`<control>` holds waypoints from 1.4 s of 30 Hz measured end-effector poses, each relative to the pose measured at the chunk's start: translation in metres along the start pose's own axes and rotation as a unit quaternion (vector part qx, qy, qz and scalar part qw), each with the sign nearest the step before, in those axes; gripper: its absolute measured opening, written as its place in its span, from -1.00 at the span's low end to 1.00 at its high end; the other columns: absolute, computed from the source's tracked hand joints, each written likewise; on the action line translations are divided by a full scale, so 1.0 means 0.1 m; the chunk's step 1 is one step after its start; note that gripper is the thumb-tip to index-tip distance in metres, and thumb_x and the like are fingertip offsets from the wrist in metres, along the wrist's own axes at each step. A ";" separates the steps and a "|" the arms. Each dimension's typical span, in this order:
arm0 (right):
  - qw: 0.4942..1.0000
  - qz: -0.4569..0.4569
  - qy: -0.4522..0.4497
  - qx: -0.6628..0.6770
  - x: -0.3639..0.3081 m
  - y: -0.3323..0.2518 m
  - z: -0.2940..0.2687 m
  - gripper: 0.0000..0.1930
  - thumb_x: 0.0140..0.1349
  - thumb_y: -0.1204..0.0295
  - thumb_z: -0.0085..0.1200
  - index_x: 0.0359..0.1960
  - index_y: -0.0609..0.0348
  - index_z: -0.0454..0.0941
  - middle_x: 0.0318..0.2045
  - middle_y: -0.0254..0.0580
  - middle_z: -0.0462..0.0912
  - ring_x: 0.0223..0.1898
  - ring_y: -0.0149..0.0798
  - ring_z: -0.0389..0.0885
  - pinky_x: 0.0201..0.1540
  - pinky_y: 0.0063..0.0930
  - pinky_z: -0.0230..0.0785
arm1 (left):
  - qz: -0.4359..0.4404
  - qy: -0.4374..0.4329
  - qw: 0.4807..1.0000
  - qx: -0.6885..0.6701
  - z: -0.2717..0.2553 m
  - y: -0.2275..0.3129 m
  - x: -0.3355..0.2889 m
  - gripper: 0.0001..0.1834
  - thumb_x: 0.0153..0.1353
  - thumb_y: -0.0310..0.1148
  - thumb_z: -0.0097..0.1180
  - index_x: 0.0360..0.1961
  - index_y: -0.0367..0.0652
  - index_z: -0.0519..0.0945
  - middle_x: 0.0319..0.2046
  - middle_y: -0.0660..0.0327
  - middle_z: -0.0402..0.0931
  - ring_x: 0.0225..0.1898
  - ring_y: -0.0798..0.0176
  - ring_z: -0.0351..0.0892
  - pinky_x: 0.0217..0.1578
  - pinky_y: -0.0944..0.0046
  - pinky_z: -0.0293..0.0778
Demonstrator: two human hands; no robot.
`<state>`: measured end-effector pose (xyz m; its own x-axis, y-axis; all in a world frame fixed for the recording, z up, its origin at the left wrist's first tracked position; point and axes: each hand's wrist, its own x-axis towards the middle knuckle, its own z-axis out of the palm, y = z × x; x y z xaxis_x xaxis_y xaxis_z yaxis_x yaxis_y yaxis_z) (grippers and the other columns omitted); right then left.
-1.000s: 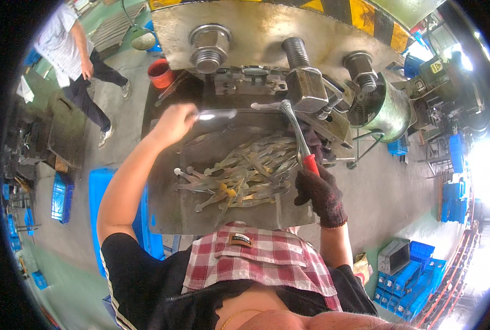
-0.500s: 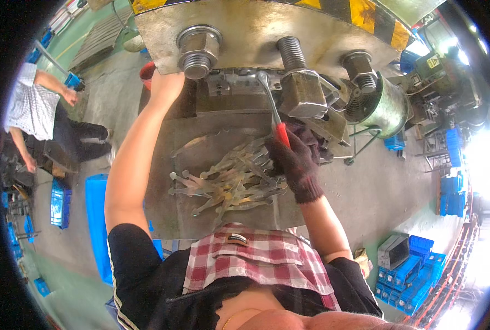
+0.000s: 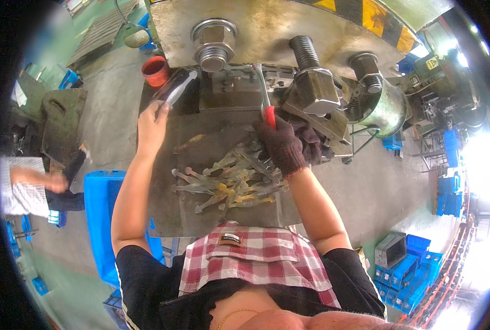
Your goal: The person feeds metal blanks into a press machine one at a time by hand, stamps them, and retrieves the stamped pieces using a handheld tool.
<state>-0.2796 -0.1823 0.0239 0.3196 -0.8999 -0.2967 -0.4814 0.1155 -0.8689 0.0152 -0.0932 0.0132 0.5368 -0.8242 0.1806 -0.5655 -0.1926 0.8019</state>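
My bare left hand (image 3: 152, 125) is closed on a shiny, elongated metal piece (image 3: 181, 89) with a knobbed far end, similar to those in the pile. It is held just left of the die block (image 3: 231, 91), below the press head. My right hand (image 3: 282, 144), in a dark knitted glove, grips a red-handled metal tool (image 3: 269, 114). The tool's long shaft points away from me toward the die, and its far end is hard to make out. Under and left of the glove lies a loose pile of metal pieces (image 3: 225, 190) on the metal table (image 3: 165, 212).
Above the hands hangs the press head (image 3: 267, 33) with large bolts and a striped edge. A red cup (image 3: 155, 71) stands at the far left. Dark cloth (image 3: 313, 144) lies right of the glove. A blue bin (image 3: 99, 220) stands left; another person (image 3: 27, 184) is farther left.
My left hand has come back toward me from beside the press head, and a metal piece now shows in it. The red-handled tool has shifted slightly left and farther in. The other person has moved.
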 end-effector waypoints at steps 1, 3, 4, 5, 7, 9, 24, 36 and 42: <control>0.998 0.018 0.021 -0.059 0.02 -0.03 0.02 -0.58 0.14 0.15 0.13 -0.03 0.13 0.52 -0.30 -0.21 0.65 -0.32 -0.33 0.57 -0.19 -0.42 0.39 | -0.001 0.003 1.000 0.001 0.00 -0.02 -0.03 -0.74 0.27 -0.26 -0.03 -0.32 -0.26 0.57 -0.66 0.19 0.42 -0.58 0.31 0.37 -0.47 0.26 0.30; 0.997 0.070 0.017 -0.024 -0.13 -0.08 -0.08 -0.58 0.14 0.15 0.15 -0.05 0.14 0.53 -0.33 -0.21 0.64 -0.37 -0.36 0.57 -0.28 -0.43 0.40 | -0.058 -0.068 0.993 -0.072 0.00 0.00 -0.09 -0.76 0.27 -0.28 0.00 -0.35 -0.23 0.59 -0.70 0.31 0.36 -0.62 0.44 0.32 -0.55 0.34 0.23; 0.993 0.121 0.012 0.010 -0.23 -0.10 -0.12 -0.59 0.13 0.16 0.16 -0.07 0.15 0.54 -0.36 -0.21 0.63 -0.43 -0.39 0.56 -0.36 -0.45 0.41 | -0.072 -0.093 0.987 -0.111 0.00 0.00 -0.11 -0.78 0.26 -0.29 0.01 -0.36 -0.22 0.60 -0.71 0.38 0.34 -0.63 0.54 0.26 -0.59 0.39 0.18; 0.993 0.116 0.002 0.010 -0.32 -0.08 -0.17 -0.59 0.13 0.16 0.16 -0.07 0.15 0.54 -0.36 -0.21 0.63 -0.43 -0.39 0.56 -0.36 -0.45 0.41 | -0.071 -0.099 0.987 -0.106 0.02 0.01 -0.12 -0.77 0.26 -0.28 0.02 -0.36 -0.22 0.60 -0.72 0.37 0.33 -0.62 0.51 0.28 -0.57 0.38 0.22; 0.981 0.124 -0.133 0.064 -0.54 0.02 -0.23 -0.61 0.15 0.17 0.15 -0.11 0.21 0.54 -0.43 -0.22 0.59 -0.51 -0.42 0.54 -0.52 -0.50 0.41 | -0.044 -0.089 0.993 -0.059 0.02 0.00 -0.17 -0.76 0.25 -0.26 0.04 -0.36 -0.22 0.61 -0.72 0.29 0.38 -0.61 0.42 0.38 -0.54 0.35 0.27; 0.968 0.118 -0.169 0.146 -0.74 0.11 -0.14 -0.62 0.16 0.18 0.15 -0.15 0.23 0.54 -0.47 -0.25 0.57 -0.54 -0.42 0.53 -0.57 -0.52 0.42 | 0.092 -0.032 0.995 0.004 0.06 -0.05 -0.20 -0.81 0.26 -0.32 0.04 -0.27 -0.25 0.56 -0.71 0.39 0.26 -0.66 0.42 0.25 -0.60 0.35 0.22; 0.945 0.170 -0.193 0.202 -0.83 0.13 -0.08 -0.65 0.15 0.21 0.18 -0.22 0.26 0.53 -0.55 -0.30 0.49 -0.63 -0.42 0.48 -0.66 -0.52 0.44 | 0.170 -0.136 0.935 0.280 0.06 -0.37 -0.31 -0.66 -0.10 -0.35 0.29 -0.26 -0.24 0.55 -0.28 0.03 0.50 -0.09 -0.06 0.45 -0.06 0.07 0.38; 0.965 0.111 -0.139 0.195 -0.89 0.31 -0.23 -0.64 0.17 0.24 0.15 -0.12 0.25 0.50 -0.53 -0.37 0.48 -0.60 -0.47 0.44 -0.61 -0.57 0.38 | 0.097 -0.255 0.921 0.279 0.01 -0.28 -0.05 -0.82 0.10 -0.37 0.09 -0.36 -0.28 0.52 -0.32 -0.11 0.54 -0.18 -0.19 0.51 -0.18 -0.05 0.42; 0.959 0.070 -0.093 0.259 -0.95 0.32 -0.25 -0.63 0.17 0.24 0.15 -0.10 0.24 0.48 -0.52 -0.38 0.47 -0.59 -0.48 0.43 -0.61 -0.59 0.35 | 0.153 -0.194 0.961 0.128 0.06 0.25 0.31 -0.83 0.18 -0.37 0.02 -0.30 -0.26 0.52 -0.31 -0.09 0.54 -0.23 -0.20 0.50 -0.22 -0.01 0.39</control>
<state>-0.3452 -0.1035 0.0344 0.4447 -0.7748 -0.4493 -0.0754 0.4674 -0.8808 0.0140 -0.1272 0.0354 0.0757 -0.9900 0.1194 -0.8214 0.0060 0.5704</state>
